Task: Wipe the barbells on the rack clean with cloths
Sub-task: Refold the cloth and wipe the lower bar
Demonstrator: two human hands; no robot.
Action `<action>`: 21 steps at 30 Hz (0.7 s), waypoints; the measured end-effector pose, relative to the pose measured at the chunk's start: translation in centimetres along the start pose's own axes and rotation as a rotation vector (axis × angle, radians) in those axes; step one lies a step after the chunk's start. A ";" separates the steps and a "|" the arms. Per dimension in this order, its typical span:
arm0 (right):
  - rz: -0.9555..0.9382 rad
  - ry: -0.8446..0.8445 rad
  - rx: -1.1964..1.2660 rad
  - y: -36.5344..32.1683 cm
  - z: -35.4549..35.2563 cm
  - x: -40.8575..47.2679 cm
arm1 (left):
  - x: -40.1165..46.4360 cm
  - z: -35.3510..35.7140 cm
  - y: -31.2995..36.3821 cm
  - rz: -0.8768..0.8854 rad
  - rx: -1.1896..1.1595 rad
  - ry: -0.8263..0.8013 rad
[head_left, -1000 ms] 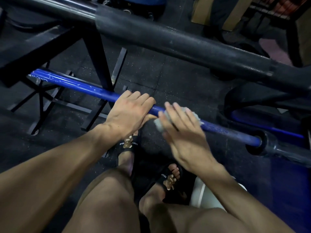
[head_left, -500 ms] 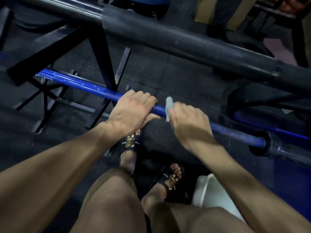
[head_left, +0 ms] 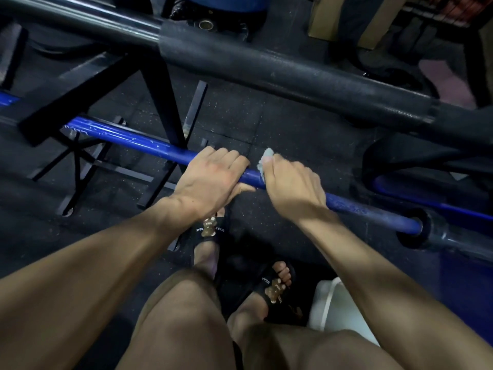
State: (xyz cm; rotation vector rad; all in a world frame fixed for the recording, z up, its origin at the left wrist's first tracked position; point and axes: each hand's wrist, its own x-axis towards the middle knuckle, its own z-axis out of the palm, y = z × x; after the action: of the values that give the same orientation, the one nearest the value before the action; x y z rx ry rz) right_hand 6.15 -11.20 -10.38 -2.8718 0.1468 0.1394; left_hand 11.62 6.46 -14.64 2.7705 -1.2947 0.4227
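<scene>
A blue barbell point(head_left: 128, 140) runs from the upper left down to a black collar and sleeve point(head_left: 426, 231) at the right, resting low on the black rack. My left hand point(head_left: 210, 180) grips its shaft from above. Just to the right, my right hand point(head_left: 290, 180) wraps a small pale grey cloth point(head_left: 265, 158) around the shaft; only the cloth's upper edge shows beside my fingers. A thick black barbell point(head_left: 293, 73) crosses higher up, closer to the camera.
Black rack posts and feet point(head_left: 160, 84) stand on the speckled rubber floor. Another blue bar point(head_left: 426, 201) lies at the right. A white container point(head_left: 338, 308) sits by my right foot. Cardboard boxes point(head_left: 344, 20) and a seated person's legs are at the top.
My right hand turned from lying flat over the cloth to gripping round the bar with the cloth, rotating forward over it. The left hand kept its grip.
</scene>
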 end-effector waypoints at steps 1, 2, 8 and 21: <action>0.026 -0.015 0.044 0.2 0.2 0.3 | 0.0 0.0 0.0 0.000 -0.004 0.008; -0.005 0.008 0.026 0.5 0.2 -0.1 | 0.1 0.0 0.0 0.007 -0.010 0.018; -0.178 0.186 -0.132 4.0 1.3 -3.5 | 0.1 0.1 0.1 0.014 -0.005 0.018; -0.242 0.295 -0.263 0.5 4.5 -5.3 | 0.2 -0.5 0.6 -0.029 0.084 -0.034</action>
State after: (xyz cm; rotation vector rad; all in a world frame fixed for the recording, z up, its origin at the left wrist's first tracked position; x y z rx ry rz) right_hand 0.45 -10.09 -14.22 -3.1246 -0.1773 -0.3367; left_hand 11.13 6.00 -14.16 2.8737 -1.2708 0.4400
